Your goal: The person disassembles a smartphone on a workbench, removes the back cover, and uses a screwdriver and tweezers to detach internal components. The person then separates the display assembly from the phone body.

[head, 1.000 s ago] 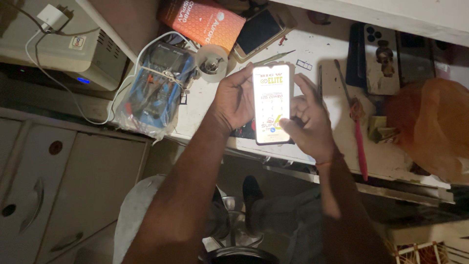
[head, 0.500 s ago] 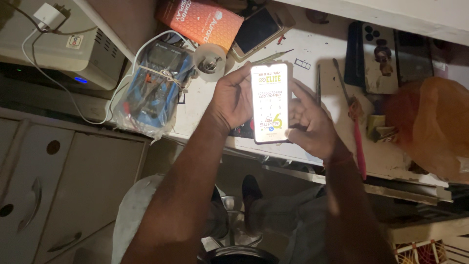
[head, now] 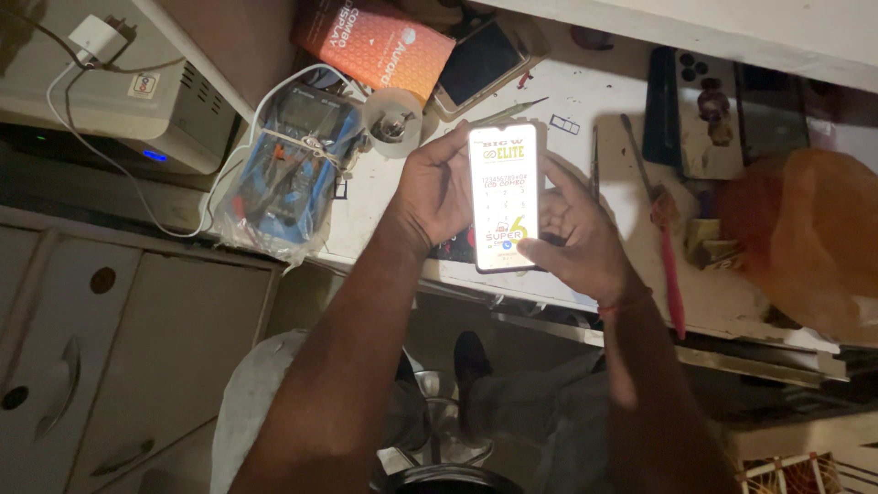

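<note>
A lit smartphone [head: 502,197] stands upright at the centre of the frame, held above the near edge of the white work surface [head: 585,119], with its bright screen facing the camera. The left hand [head: 437,192] grips it along its left edge: the fingers [head: 450,146] are curled around the back and the thumb lies along the side. The right hand [head: 574,229] supports the lower right corner; its fingers are bent behind the phone and its thumb [head: 529,247] presses on the lower part of the screen.

To the left of the phone, a blue multimeter [head: 288,169] wrapped in a clear bag lies on the surface. Just above the left hand sits a small round white spool [head: 393,119]. At the upper centre lie an orange box [head: 375,46] and a second phone [head: 480,64] with a dark screen. To the right lie a red-handled tool [head: 668,247], a dark phone back with camera lenses [head: 700,110] and an orange plastic bag [head: 805,247]. A white charger [head: 91,37] sits at the upper left.
</note>
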### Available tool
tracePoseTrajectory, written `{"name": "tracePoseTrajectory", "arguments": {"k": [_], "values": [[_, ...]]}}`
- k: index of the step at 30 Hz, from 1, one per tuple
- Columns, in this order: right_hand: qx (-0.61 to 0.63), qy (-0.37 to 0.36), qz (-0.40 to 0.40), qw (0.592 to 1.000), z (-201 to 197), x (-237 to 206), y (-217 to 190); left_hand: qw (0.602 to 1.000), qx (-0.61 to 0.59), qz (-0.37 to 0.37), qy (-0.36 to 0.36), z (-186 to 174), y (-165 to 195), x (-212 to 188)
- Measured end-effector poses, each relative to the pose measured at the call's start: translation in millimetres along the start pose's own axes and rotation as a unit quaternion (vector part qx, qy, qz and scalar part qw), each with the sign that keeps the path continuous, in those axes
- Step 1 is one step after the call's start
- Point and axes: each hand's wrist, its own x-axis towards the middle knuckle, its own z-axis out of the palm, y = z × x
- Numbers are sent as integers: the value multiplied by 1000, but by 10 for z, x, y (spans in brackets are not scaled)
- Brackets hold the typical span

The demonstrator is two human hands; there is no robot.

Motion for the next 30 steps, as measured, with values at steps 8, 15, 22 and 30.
{"name": "tracePoseTrajectory", "arguments": {"k": [8, 15, 22, 30], "values": [[-13, 5, 27, 1000, -9, 12, -11, 1000, 16, 11, -14, 15, -14, -3], [-1, 0, 23, 1000, 18, -10, -38, 1000, -3, 20, 12, 21, -1, -43], [0, 18, 27, 999, 19, -22, -71, 1000, -11, 21, 9, -19, 0, -45], [13, 128, 111, 986, 115, 7, 74, 999, -2, 20, -24, -26, -2, -25]]}}
